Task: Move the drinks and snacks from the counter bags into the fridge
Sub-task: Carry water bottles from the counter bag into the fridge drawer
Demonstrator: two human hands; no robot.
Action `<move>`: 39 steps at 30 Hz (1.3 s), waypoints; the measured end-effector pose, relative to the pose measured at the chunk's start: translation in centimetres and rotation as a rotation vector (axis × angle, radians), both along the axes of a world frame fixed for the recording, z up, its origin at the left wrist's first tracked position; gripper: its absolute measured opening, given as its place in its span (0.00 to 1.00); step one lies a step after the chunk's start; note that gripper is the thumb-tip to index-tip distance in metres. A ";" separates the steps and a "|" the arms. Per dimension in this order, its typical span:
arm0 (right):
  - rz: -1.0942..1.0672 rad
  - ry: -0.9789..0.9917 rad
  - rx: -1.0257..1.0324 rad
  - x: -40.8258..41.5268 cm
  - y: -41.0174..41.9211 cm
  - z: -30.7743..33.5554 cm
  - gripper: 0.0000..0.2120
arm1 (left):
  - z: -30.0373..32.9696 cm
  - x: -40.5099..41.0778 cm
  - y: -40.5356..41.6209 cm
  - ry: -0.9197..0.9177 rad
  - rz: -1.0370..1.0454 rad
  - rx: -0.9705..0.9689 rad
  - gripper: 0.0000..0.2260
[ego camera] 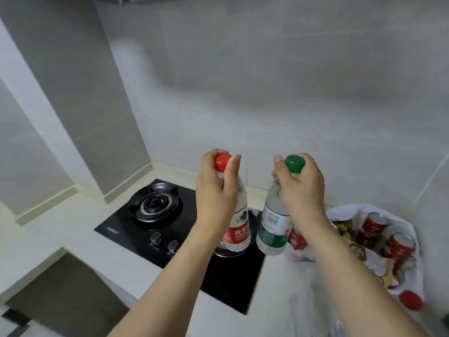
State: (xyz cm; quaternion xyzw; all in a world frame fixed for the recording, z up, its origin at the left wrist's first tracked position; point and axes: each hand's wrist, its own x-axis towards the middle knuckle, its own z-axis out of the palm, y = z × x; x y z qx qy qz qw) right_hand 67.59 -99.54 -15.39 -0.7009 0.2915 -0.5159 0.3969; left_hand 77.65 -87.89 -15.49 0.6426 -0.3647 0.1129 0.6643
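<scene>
Gripping clear bottles by the neck: left hand (217,188) red-capped bottle (239,223), right hand (301,188) green-capped bottle (273,226).

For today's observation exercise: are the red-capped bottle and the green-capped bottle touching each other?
Apart. The head view shows bare wall and stove between the red-capped bottle and the green-capped bottle along their whole length.

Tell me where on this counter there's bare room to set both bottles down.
Bare counter lies left of the stove, toward the corner wall, and in the front strip between stove and white bag. The right end is crowded with the bag's red cans.
</scene>
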 end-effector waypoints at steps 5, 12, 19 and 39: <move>0.120 0.027 -0.010 2.8 2.9 -0.5 0.13 | 0.1 0.8 4.1 -0.006 0.136 0.008 0.20; 0.309 0.054 -0.054 6.7 9.0 -0.3 0.12 | 0.2 2.0 11.5 0.005 0.316 0.021 0.15; 0.484 0.046 -0.092 10.9 16.8 0.9 0.13 | 0.9 4.2 20.4 -0.023 0.432 0.015 0.22; 1.089 0.015 -0.094 19.0 41.0 1.2 0.11 | 0.5 4.0 43.8 -0.048 0.965 0.007 0.23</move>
